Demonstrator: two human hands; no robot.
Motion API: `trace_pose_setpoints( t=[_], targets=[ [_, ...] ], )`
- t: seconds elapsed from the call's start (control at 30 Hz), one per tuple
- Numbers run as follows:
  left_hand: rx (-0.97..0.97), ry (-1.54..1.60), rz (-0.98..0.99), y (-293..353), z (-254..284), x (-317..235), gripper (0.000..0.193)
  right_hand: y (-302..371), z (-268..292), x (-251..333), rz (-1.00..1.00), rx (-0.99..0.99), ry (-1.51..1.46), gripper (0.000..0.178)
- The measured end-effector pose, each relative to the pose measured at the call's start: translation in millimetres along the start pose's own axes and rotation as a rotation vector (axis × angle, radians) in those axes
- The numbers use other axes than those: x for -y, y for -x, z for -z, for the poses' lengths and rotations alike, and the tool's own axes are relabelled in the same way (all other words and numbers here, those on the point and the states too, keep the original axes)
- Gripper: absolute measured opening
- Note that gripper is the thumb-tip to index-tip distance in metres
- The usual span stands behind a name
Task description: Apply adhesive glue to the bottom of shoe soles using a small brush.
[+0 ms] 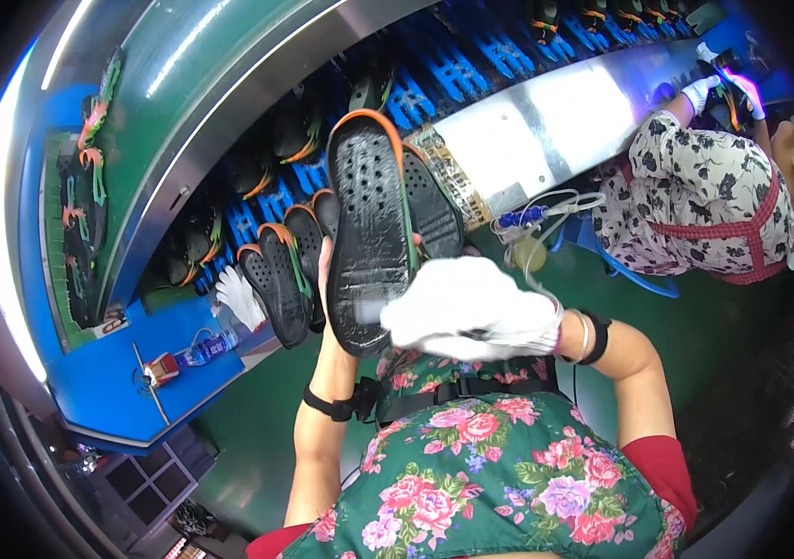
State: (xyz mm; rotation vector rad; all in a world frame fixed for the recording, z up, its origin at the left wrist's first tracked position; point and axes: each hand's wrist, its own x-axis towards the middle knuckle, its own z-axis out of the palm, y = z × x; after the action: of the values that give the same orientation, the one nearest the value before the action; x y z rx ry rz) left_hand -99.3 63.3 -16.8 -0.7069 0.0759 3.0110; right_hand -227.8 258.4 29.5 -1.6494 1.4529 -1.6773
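Note:
My bare left hand (325, 268) grips a black shoe (367, 224) with orange and green edging, held upright in front of me. Its flat, perforated face is turned toward me and looks glossy, as if wet, from the middle to the heel. Most of my left fingers are hidden behind it. Over the heel end is my right hand (471, 307), in a white glove and blurred by motion. Its fingers appear curled, and a pale smeared shape juts from them across the shoe; I cannot make out what it is. Close behind stands another black perforated shoe (432, 210).
Several similar shoes (278, 279) stand at left along a blue slatted conveyor (453, 79). A white glove (240, 298) and a blue bottle (206, 347) lie by the blue table (103, 382). Beyond a metal cover (546, 121), a co-worker (704, 200) handles a shoe at right.

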Motion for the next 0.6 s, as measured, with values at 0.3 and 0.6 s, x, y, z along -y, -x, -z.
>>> trace_pose_setpoints(
  t=[0.3,0.6],
  targets=[
    [0.471,-0.053,-0.063,30.8,-10.3,-29.8,0.070,27.2,32.6,-11.8,-0.204,-0.666,-1.093,0.011],
    [0.735,-0.179,-0.072,45.0,-50.0,-66.8,0.094,76.8,8.4,-31.7,-0.496,-0.931,-1.004,0.018]
  ],
)
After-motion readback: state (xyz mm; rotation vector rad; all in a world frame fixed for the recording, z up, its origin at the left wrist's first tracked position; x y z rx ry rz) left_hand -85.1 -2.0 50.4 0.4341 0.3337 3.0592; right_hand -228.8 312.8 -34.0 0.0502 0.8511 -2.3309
